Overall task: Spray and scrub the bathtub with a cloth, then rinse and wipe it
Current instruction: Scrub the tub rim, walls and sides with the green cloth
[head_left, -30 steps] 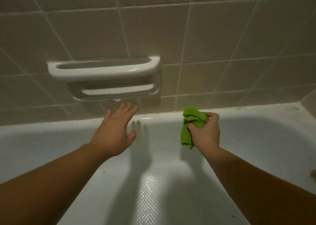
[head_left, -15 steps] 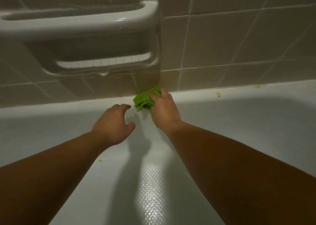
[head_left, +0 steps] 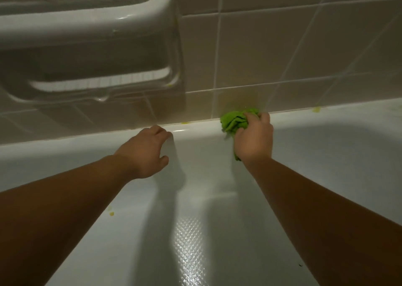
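- The cloth (head_left: 236, 121), a crumpled green wad, now sits on the far ledge of the bathtub (head_left: 326, 146), right where it meets the tiled wall (head_left: 282, 53); half a second ago it was further left, close under the soap holder (head_left: 87, 46), so it has been dragged rightward along the seam.
- The right hand (head_left: 254, 140) grips the cloth, fingers curled round it, and presses it onto the ledge.
- The left hand (head_left: 145, 153) has moved up onto the same ledge, well to the left of the cloth; its fingers bend over the edge as if to brace, holding nothing.
- This reads as scrubbing in progress along the back edge; rinsing and the final wipe look not yet done.
- Yellow specks (head_left: 316, 109) remain: one on the ledge to the right of the cloth, one at the seam between the hands, one low on the tub's inner wall on the left, so three clear ones, with fainter smears that cannot be counted.
- Counts: one cloth, two hands, one bathtub, one soap holder; no spray bottle is in view.
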`<state>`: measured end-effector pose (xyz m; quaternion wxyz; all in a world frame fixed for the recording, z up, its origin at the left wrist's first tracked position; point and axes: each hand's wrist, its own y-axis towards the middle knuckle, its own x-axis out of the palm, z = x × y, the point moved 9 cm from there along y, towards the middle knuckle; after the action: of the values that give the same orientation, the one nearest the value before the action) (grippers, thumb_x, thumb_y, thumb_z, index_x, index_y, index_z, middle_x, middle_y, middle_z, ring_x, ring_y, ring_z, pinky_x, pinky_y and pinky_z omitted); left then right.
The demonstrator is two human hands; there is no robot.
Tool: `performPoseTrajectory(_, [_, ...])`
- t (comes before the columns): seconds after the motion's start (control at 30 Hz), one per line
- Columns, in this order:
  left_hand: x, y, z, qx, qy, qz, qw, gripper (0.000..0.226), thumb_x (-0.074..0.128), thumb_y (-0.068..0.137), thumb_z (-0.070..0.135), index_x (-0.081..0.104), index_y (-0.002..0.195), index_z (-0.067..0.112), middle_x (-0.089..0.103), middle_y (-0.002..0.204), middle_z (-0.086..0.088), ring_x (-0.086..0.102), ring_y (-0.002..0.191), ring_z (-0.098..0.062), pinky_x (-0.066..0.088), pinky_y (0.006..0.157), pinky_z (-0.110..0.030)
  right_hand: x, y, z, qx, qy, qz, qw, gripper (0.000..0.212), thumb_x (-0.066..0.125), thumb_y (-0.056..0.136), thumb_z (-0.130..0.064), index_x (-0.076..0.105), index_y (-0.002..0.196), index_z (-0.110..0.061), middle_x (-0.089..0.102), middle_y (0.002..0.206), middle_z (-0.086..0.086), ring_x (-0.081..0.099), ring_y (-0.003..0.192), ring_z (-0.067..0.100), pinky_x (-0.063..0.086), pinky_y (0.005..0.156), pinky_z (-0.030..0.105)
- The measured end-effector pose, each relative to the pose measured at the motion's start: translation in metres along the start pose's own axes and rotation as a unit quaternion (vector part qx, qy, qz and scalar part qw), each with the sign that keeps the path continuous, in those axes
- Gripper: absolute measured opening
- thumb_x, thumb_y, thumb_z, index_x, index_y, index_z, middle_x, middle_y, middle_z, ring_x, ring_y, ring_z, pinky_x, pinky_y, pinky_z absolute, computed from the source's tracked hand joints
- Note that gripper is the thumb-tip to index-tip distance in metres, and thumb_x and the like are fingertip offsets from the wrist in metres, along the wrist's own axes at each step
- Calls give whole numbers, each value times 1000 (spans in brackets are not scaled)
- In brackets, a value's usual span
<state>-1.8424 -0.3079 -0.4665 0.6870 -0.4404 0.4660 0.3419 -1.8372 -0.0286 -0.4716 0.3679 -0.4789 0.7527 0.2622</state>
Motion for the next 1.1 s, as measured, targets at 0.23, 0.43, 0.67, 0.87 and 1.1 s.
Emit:
performPoseTrajectory(0.23, [18,40,49,127,64,-11,990,82,55,101,43,5,165,35,-8,169,20,15,157,-11,29,120,-30,11,-2,-17,-157,-46,-83,983,57,53,94,-1,54,147,-22,42,147,8,44,123,32,40,111,42])
performPoseTrajectory(0.43, [21,71,90,307,137,40,941,89,67,94,32,16,166,24,4,172,5,28,155,-20,26,119,-30,-34,31,54,-143,-43,-18,989,56,48,89,0,60,141,-16,47,144,13,47,117,36,43,104,41])
performPoseTrajectory(0.67, [32,105,125,440,173,89,877,89,67,90,28,20,164,8,16,172,-10,24,157,-27,35,121,-40,-33,21,63,-224,-41,85,970,34,55,92,-10,72,121,-16,62,134,14,56,92,36,53,78,47])
performPoseTrajectory(0.87, [39,108,131,474,193,107,852,92,62,91,45,23,161,0,18,170,-20,23,156,-35,36,120,-46,-36,25,67,-217,-33,58,974,50,42,82,-11,72,122,-18,60,132,15,57,95,39,55,82,46])
performPoseTrajectory(1.1, [39,108,131,473,175,112,856,97,59,89,54,24,161,1,19,169,-21,23,156,-34,27,123,-42,-54,-17,88,-93,172,152,969,43,54,93,-7,58,136,-11,47,130,12,57,114,20,54,98,29])
